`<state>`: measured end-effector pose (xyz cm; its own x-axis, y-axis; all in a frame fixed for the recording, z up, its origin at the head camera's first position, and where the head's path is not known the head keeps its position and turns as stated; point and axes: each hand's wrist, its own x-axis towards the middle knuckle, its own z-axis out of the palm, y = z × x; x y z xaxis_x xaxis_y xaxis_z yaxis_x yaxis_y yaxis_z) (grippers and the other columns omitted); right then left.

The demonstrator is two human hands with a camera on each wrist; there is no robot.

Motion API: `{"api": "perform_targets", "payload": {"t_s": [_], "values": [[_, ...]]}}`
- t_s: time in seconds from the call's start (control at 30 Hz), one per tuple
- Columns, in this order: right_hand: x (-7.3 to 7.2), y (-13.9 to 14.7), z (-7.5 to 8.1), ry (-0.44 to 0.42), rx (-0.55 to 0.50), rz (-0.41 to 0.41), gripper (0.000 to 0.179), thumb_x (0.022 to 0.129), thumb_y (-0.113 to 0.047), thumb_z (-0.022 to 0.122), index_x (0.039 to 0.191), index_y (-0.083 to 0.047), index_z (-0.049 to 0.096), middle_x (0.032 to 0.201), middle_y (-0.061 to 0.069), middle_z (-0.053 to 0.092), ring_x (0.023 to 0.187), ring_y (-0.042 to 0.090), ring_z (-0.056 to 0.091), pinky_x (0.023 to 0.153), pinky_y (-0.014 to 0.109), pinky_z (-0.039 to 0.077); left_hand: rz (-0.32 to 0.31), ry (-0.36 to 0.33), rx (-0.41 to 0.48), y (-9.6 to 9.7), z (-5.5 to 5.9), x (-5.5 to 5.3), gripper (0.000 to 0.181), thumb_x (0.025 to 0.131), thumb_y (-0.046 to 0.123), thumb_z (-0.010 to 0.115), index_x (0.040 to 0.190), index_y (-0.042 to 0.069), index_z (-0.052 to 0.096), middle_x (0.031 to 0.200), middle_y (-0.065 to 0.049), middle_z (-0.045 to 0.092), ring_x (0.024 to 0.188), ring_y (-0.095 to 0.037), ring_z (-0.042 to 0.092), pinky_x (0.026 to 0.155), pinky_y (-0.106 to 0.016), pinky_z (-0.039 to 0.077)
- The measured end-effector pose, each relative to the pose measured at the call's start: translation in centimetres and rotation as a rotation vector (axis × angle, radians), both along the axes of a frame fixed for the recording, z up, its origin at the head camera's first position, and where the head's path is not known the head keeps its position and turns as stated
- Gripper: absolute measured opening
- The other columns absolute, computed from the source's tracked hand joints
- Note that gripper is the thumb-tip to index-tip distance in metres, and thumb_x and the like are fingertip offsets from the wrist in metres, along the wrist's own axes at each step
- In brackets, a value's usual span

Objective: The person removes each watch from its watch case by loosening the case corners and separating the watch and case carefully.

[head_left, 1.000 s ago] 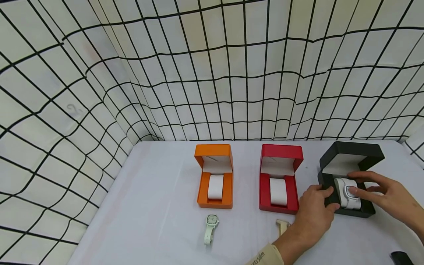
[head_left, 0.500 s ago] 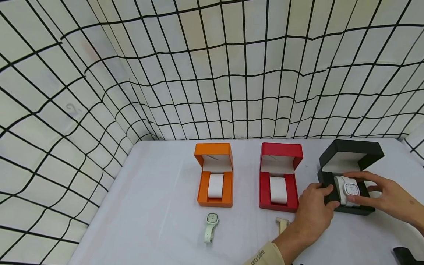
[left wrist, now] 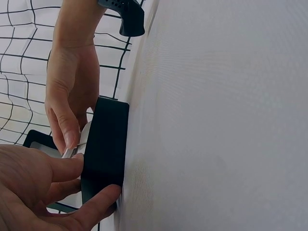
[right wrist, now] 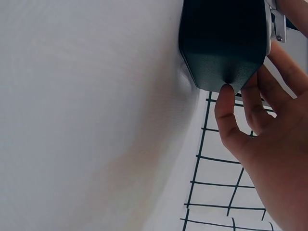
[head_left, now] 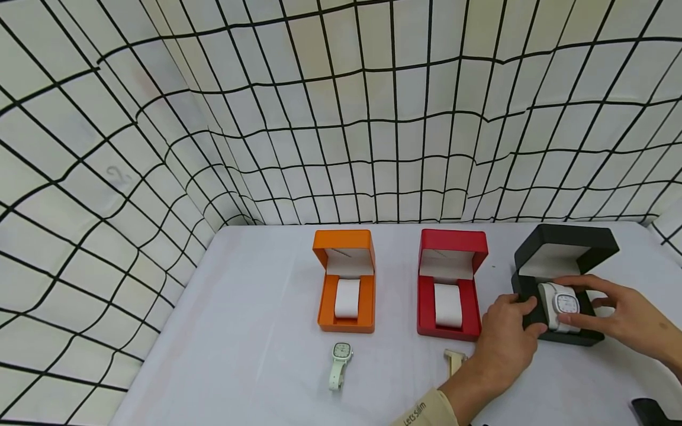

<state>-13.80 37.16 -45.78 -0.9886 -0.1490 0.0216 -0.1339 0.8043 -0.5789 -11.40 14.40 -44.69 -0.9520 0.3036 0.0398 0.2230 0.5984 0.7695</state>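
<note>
An open black watch box [head_left: 575, 236] stands at the right of the table, its lid raised. Inside, a white watch [head_left: 566, 304] with a squarish dial wraps a white cushion. My right hand [head_left: 623, 313] holds the watch from the right, thumb at the dial's lower edge and index finger at the far side. My left hand [head_left: 508, 337] grips the box's left wall at the front. In the left wrist view, the left fingers [left wrist: 98, 204] and thumb clasp the dark box side. A right fingertip [right wrist: 226, 91] touches the box's side in the right wrist view.
An open red box [head_left: 453, 242] and an open orange box [head_left: 343, 241] stand to the left, each with a white cushion. A pale green watch [head_left: 339, 365] lies before the orange box. A cream strap [head_left: 454, 360] shows behind my left forearm. Black wire mesh [head_left: 396, 148] rises behind.
The right thumb has slid off the watch face to its lower edge, uncovering the dial. The left hand keeps its grip on the box; the last half second shows almost no movement.
</note>
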Motion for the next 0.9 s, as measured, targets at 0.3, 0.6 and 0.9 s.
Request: {"api": "perform_targets", "payload": {"t_s": [0.3,0.6,0.9], "values": [[0.2,0.0,0.3,0.031,0.015,-0.025,0.069,0.078,-0.033,0.093,0.136,-0.01,0.064,0.135,0.026,0.059,0.099,-0.013,0.039,0.067,0.014,0.045,-0.008,-0.038,0.029,0.1,0.1,0.0,0.047,0.094,0.024,0.078,0.14,0.024,0.067,0.136,0.002,0.064,0.12,-0.006,0.062,0.094,-0.017,0.056],[0.4,-0.5,0.7,0.062,0.019,-0.032,0.066,0.077,-0.029,0.094,0.132,-0.006,0.064,0.128,0.023,0.061,0.104,0.045,0.059,0.067,0.011,0.044,-0.008,-0.026,0.015,0.0,0.1,0.0,0.046,0.095,0.025,0.078,0.139,0.024,0.067,0.137,0.002,0.064,0.121,-0.006,0.062,0.095,-0.018,0.056],[0.7,-1.1,1.3,0.064,0.008,-0.019,0.067,0.077,-0.022,0.094,0.132,-0.003,0.061,0.128,0.023,0.06,0.107,0.027,0.057,0.074,0.018,0.049,-0.002,-0.011,0.008,0.0,0.0,0.0,0.046,0.094,0.025,0.078,0.139,0.024,0.068,0.136,0.002,0.065,0.119,-0.006,0.063,0.095,-0.017,0.056]]}}
